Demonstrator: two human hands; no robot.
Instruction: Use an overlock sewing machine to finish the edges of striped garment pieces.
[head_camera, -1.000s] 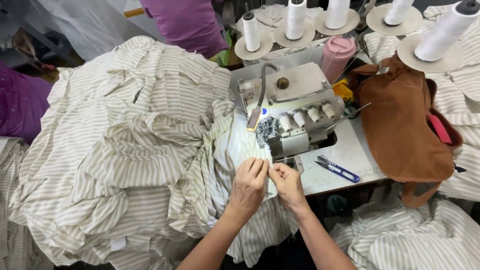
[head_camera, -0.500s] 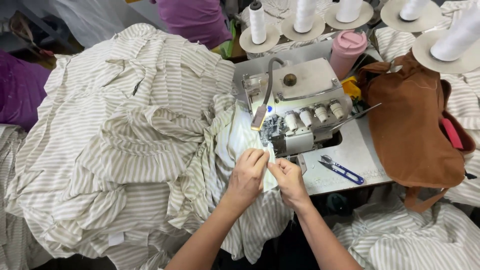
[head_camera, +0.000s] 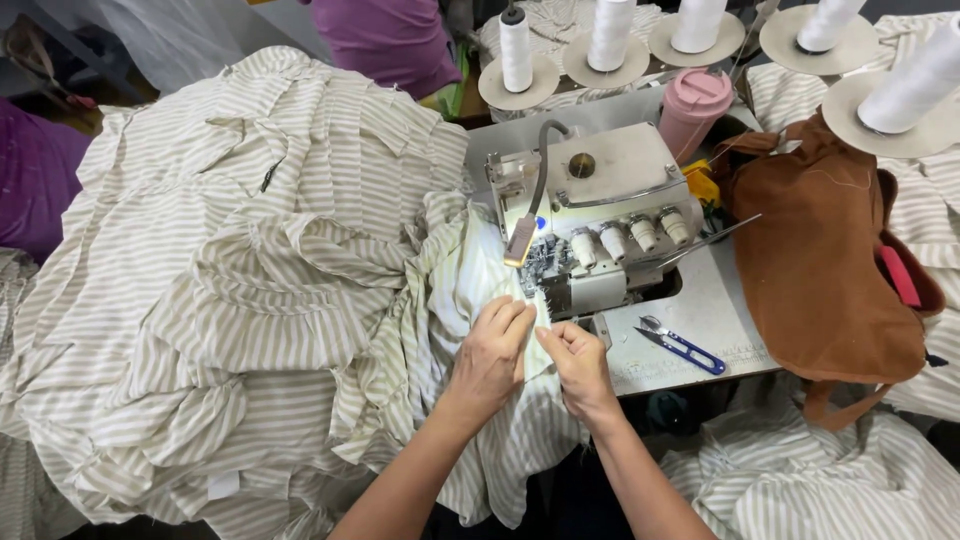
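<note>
Two hands are what we bring to the serger (head_camera: 590, 215), both at its front edge. We count five thread cones behind the serger, one pink tumbler (head_camera: 692, 108) just behind its right corner, one brown bag (head_camera: 822, 260) to its right, and one pair of blue snips (head_camera: 682, 345) on the white surface (head_camera: 700, 310) in front of its right side. One large heap (head_camera: 230, 300) of striped fabric spreads to the serger's left, and more striped cloth lies in front of the surface, low and to the right. Someone in a purple top (head_camera: 385, 40) is behind the serger, to its left.

Our forearms come up from the bottom edge and converge toward the serger's needle area. Our left hand (head_camera: 490, 355) lies palm down on the striped piece (head_camera: 470, 290) just in front of the serger, its fingers (head_camera: 510, 318) straight, close together and pressing the cloth flat. Our right hand (head_camera: 580, 365) sits just beside it, nearer the serger's front right, curled with thumb and forefinger pinched shut on the edge of the same piece. The two hands nearly touch at the fingertips.

That striped piece drapes from the serger's left side down across the front of the surface and over its edge, with its lit edge lying at the presser foot.
</note>
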